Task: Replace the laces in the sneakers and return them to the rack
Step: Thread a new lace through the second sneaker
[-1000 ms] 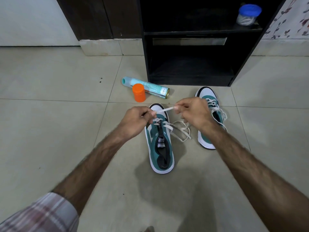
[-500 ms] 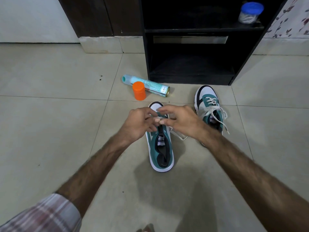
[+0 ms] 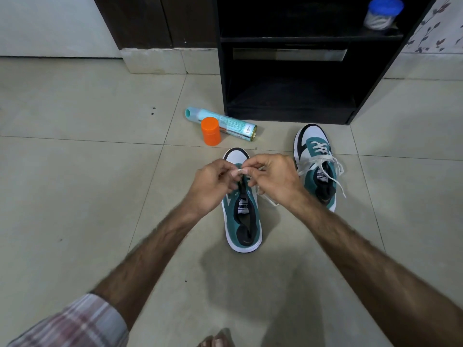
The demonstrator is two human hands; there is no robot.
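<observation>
Nearest to us, a plaid sleeve (image 3: 72, 321) is cut off at the lower left corner, and toes (image 3: 216, 340) poke in at the bottom edge. Our forearms reach forward to the near sneaker (image 3: 242, 216), which sits on the tiled floor (image 3: 75, 196) with its toe pointing away. Above its eyelets, our left hand (image 3: 213, 186) and right hand (image 3: 273, 179) meet, fingers curled tight; each pinches the white lace (image 3: 240, 170) between thumb and fingertips. Only a short piece of lace shows between the hands; the hands hide the front eyelets, so we cannot tell which hole it enters. A loose loop trails out just right of the shoe. The second sneaker (image 3: 316, 166) stands beside it to the right, laced, its ends spilling over the sides. Farther off lie a teal spray can (image 3: 225, 123) and an orange cap (image 3: 211, 131), touching. Beyond stands the dark rack (image 3: 288, 113), a blue-lidded jar (image 3: 382, 12) on its upper shelf.
</observation>
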